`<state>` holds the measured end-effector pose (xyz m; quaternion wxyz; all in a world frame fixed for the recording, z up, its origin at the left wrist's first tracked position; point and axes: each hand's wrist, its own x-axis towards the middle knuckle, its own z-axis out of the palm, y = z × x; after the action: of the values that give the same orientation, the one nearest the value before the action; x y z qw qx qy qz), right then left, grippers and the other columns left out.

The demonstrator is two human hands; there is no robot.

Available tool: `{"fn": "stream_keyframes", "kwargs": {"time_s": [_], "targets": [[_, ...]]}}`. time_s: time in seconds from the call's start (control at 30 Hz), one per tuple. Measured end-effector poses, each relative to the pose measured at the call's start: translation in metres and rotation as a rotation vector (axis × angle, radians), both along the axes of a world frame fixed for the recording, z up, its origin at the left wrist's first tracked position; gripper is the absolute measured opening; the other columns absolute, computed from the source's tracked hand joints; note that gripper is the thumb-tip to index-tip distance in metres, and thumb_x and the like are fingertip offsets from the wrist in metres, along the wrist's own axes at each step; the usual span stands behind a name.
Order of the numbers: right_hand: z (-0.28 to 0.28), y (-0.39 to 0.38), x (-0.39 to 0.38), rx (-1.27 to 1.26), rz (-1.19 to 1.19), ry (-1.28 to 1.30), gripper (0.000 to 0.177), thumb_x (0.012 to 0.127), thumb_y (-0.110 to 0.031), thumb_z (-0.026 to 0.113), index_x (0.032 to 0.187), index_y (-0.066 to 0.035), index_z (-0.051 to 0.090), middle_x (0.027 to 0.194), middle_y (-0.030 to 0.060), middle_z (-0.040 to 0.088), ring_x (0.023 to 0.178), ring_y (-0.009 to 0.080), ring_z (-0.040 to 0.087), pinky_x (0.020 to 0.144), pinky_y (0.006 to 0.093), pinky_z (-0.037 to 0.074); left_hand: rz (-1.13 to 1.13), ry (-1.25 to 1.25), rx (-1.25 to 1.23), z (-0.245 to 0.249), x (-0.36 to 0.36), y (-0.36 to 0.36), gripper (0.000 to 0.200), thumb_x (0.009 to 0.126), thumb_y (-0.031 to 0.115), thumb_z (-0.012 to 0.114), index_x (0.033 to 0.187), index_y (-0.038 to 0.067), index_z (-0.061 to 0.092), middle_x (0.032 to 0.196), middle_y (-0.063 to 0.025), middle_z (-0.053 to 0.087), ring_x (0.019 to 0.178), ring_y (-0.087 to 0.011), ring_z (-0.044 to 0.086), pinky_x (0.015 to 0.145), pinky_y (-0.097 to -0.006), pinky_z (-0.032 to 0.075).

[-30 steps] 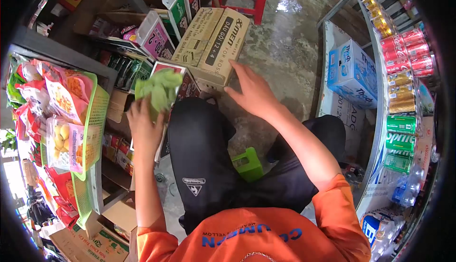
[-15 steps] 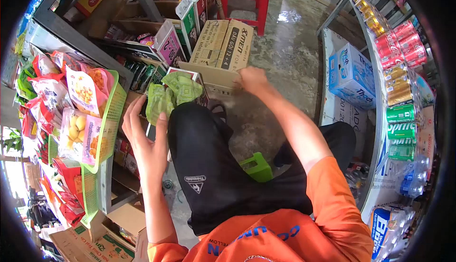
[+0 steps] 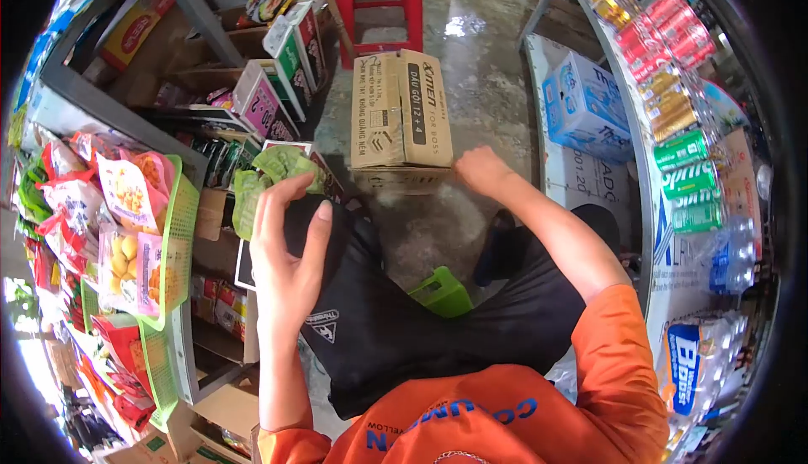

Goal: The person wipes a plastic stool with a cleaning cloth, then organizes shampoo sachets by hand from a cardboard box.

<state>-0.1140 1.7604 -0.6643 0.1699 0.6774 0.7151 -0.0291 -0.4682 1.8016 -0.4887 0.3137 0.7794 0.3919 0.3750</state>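
A closed brown cardboard box (image 3: 387,119) printed "X-Men for Boss" sits on the floor in front of me. My right hand (image 3: 486,172) is closed at its near right corner; the fingertips are partly hidden. My left hand (image 3: 286,241) hangs above my left thigh, thumb and fingers apart, holding nothing. Just beyond it lies a crumpled light green patterned cloth (image 3: 252,199), close to my left knee. Between my feet stands a small bright green plastic stool or stand (image 3: 446,293), partly covered by my legs.
On the left, a metal shelf holds open cartons (image 3: 261,102) and a green basket (image 3: 181,220) of packaged snacks. Behind the box stands a red stool (image 3: 379,1). To the right are a blue carton (image 3: 585,106) and a shelf of drink cans (image 3: 690,169).
The box has come away from the left cartons, rightward and closer to me, and its raised near flap is down. My right hand has moved with it. My left hand stays open.
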Motion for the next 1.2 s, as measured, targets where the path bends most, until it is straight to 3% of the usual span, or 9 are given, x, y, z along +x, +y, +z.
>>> {"fn": "stream_keyframes", "kwargs": {"time_s": [0.2, 0.43, 0.5, 0.6, 0.73, 0.8, 1.03, 1.07, 1.2], "targets": [[0.027, -0.082, 0.011, -0.015, -0.058, 0.093, 0.009, 0.081, -0.010, 0.068, 0.080, -0.005, 0.075, 0.087, 0.0142, 0.074, 0.084, 0.0361, 0.072, 0.078, 0.0475, 0.055, -0.213, 0.016, -0.034, 0.004, 0.031, -0.004, 0.029, 0.094, 0.010, 0.067, 0.121, -0.002, 0.065, 0.113, -0.0136, 0.067, 0.109, -0.0242, 0.064, 0.100, -0.0359, 0.046], [0.038, -0.152, 0.044, -0.346, -0.382, 0.013, 0.015, 0.076, -0.014, 0.072, 0.089, -0.011, 0.080, 0.092, 0.0139, 0.075, 0.093, 0.0342, 0.072, 0.077, 0.0451, 0.057, -0.516, 0.063, -0.002, 0.007, 0.074, -0.021, 0.031, 0.092, 0.012, 0.070, 0.120, 0.001, 0.065, 0.111, -0.0166, 0.066, 0.101, -0.0303, 0.065, 0.091, -0.0373, 0.051], [0.052, -0.158, 0.048, -0.426, -0.449, 0.277, 0.029, 0.076, -0.028, 0.077, 0.102, -0.015, 0.079, 0.098, 0.0135, 0.076, 0.097, 0.0350, 0.071, 0.079, 0.0453, 0.057, -0.665, 0.128, 0.026, 0.007, 0.086, -0.024, 0.034, 0.093, 0.012, 0.069, 0.124, 0.000, 0.063, 0.113, -0.0165, 0.066, 0.101, -0.0292, 0.066, 0.091, -0.0368, 0.051], [0.073, -0.152, 0.039, -0.407, -0.466, 0.389, 0.050, 0.082, -0.046, 0.075, 0.111, -0.006, 0.075, 0.111, 0.0165, 0.073, 0.105, 0.0373, 0.069, 0.088, 0.0469, 0.054, -0.827, 0.218, 0.002, 0.009, 0.103, -0.032, 0.035, 0.094, 0.017, 0.070, 0.125, 0.000, 0.062, 0.114, -0.0178, 0.066, 0.102, -0.0304, 0.066, 0.089, -0.0385, 0.052], [0.040, -0.129, 0.042, -0.379, -0.584, 0.398, 0.062, 0.083, -0.058, 0.071, 0.117, -0.006, 0.074, 0.121, 0.0175, 0.071, 0.113, 0.0365, 0.066, 0.094, 0.0476, 0.052, -0.943, 0.366, 0.005, -0.010, 0.124, -0.031, 0.040, 0.095, 0.021, 0.069, 0.129, 0.001, 0.060, 0.118, -0.0207, 0.065, 0.105, -0.0341, 0.066, 0.091, -0.0413, 0.053], [0.041, -0.110, 0.041, -0.641, -0.664, 0.419, 0.068, 0.083, -0.064, 0.067, 0.117, -0.005, 0.074, 0.128, 0.0168, 0.069, 0.117, 0.0363, 0.065, 0.098, 0.0467, 0.050, -0.983, 0.450, -0.008, -0.012, 0.136, -0.025, 0.042, 0.096, 0.023, 0.067, 0.130, 0.000, 0.058, 0.121, -0.0230, 0.064, 0.108, -0.0377, 0.065, 0.094, -0.0436, 0.052], [0.019, -0.116, 0.008, -0.459, -0.578, 0.150, 0.031, 0.086, -0.022, 0.074, 0.112, -0.005, 0.077, 0.119, 0.0154, 0.073, 0.109, 0.0302, 0.071, 0.084, 0.0420, 0.058, -1.045, 0.597, 0.043, -0.056, 0.185, 0.019, 0.043, 0.095, 0.024, 0.063, 0.128, -0.004, 0.059, 0.120, -0.0259, 0.065, 0.110, -0.0439, 0.063, 0.097, -0.0477, 0.049], [0.025, -0.122, -0.002, -0.553, -0.407, 0.109, 0.028, 0.088, -0.019, 0.072, 0.112, -0.006, 0.077, 0.117, 0.0169, 0.073, 0.109, 0.0280, 0.071, 0.085, 0.0421, 0.058, -1.031, 0.646, 0.062, -0.063, 0.192, 0.025, 0.042, 0.095, 0.023, 0.063, 0.127, -0.004, 0.059, 0.118, -0.0261, 0.065, 0.110, -0.0443, 0.063, 0.096, -0.0483, 0.050], [0.035, -0.120, -0.018, -0.656, -0.319, 0.317, 0.049, 0.091, -0.046, 0.066, 0.115, -0.004, 0.074, 0.113, 0.0177, 0.074, 0.107, 0.0348, 0.070, 0.089, 0.0461, 0.056, -1.021, 0.806, 0.076, -0.104, 0.211, 0.038, 0.037, 0.091, 0.017, 0.062, 0.122, -0.003, 0.060, 0.112, -0.0251, 0.066, 0.105, -0.0437, 0.064, 0.091, -0.0483, 0.052]]}}
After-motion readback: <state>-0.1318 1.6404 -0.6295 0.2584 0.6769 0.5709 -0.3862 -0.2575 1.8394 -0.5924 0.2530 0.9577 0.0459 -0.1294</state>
